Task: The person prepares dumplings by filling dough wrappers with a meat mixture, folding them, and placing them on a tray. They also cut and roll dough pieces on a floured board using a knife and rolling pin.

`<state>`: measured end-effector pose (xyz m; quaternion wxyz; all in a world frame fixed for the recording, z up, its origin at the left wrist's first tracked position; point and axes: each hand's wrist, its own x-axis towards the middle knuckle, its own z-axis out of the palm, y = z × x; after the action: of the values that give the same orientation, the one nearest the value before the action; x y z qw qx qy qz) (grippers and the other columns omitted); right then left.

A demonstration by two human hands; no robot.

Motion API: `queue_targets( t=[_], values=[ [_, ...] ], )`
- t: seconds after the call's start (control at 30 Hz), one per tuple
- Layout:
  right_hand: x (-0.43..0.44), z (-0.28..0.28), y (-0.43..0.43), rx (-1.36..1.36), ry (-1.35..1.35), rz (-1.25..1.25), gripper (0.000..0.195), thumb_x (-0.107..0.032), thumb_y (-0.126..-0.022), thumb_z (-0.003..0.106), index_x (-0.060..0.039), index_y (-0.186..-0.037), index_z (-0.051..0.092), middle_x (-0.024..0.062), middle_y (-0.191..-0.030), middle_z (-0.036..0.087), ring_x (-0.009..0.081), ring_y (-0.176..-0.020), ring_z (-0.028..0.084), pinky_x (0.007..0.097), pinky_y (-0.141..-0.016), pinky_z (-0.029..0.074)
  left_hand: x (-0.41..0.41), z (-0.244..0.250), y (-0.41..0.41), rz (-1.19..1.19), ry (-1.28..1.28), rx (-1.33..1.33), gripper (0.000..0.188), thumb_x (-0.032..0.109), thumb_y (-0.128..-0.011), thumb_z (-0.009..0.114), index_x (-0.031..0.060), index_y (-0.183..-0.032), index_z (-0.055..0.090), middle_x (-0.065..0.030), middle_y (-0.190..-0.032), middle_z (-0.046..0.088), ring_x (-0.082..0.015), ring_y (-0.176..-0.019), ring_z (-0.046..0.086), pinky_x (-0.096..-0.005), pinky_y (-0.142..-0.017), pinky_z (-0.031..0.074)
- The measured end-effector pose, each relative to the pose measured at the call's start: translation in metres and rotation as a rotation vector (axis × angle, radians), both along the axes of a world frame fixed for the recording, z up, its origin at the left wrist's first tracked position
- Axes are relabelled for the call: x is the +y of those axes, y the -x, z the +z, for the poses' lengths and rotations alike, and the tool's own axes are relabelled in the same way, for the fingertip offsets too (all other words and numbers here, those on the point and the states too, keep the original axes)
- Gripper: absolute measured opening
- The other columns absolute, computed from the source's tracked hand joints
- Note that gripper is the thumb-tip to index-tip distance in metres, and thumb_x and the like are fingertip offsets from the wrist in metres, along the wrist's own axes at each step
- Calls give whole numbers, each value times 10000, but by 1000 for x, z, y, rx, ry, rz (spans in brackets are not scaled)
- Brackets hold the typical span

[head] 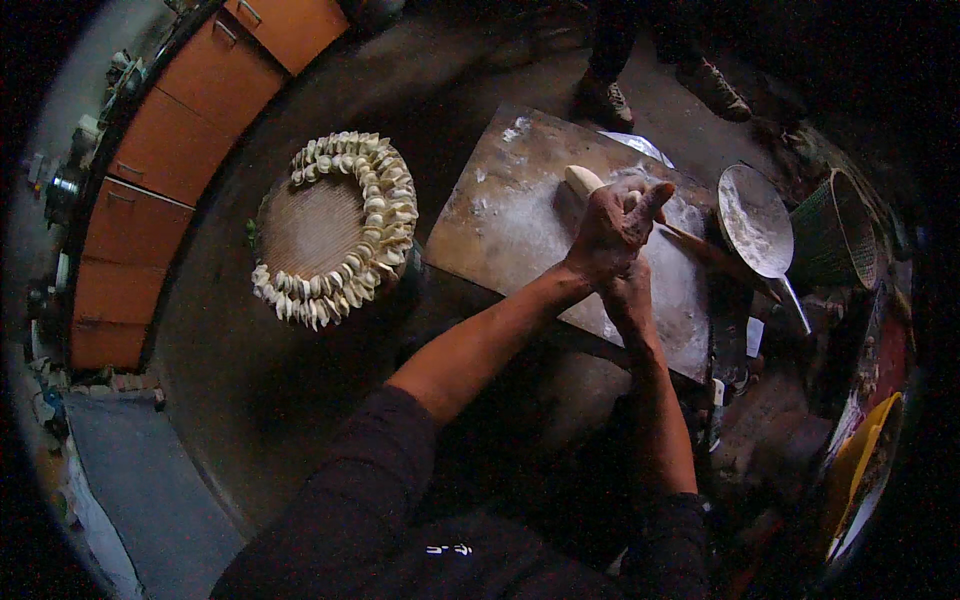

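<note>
Over a floured wooden board, my left hand [609, 225] and my right hand [631, 279] are pressed together with bent fingers and overlap. A small pale spot shows among the fingers; whether it is dough or a fingertip, I cannot tell. The board [480, 225] lies tilted in view, dusted white. Just behind my hands rests a pale, elongated piece of dough [583, 180]. A brown wooden stick [694, 244], perhaps a rolling pin, reaches out to their right. Left of the board, a round woven tray [307, 229] bears rows of folded dumplings [375, 225] along its rim.
A metal pan or scoop with flour [756, 221] stands right of the board, beside a green mesh basket [825, 225]. Another person's shoes [611, 103] are behind the board. Orange cabinets [202, 97] line the left; a yellow container [862, 465] is at lower right.
</note>
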<state>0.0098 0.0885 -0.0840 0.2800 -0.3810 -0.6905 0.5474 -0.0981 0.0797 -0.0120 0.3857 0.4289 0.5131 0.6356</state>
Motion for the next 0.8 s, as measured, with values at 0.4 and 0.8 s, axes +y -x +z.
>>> queue_targets(
  t=[0.4, 0.8],
  values=[
    [8, -7, -16, -228, -615, -89, 202, -197, -841, 618, 1, -881, 605, 163, -817, 640, 351, -781, 617, 435, -666, 478, -2, -17, -26, 190, 90, 5, 357, 386, -873, 684, 46, -869, 577, -6, -703, 569, -90, -628, 520, -260, -580, 438],
    [27, -43, -19, 105, -101, -160, 258, -224, -843, 626, 26, -907, 612, 142, -765, 638, 229, -721, 613, 389, -641, 474, 6, 4, -29, 159, -302, -32, 397, 411, -843, 698, 23, -892, 630, -74, -873, 640, -150, -855, 612, -266, -775, 480]
  ],
)
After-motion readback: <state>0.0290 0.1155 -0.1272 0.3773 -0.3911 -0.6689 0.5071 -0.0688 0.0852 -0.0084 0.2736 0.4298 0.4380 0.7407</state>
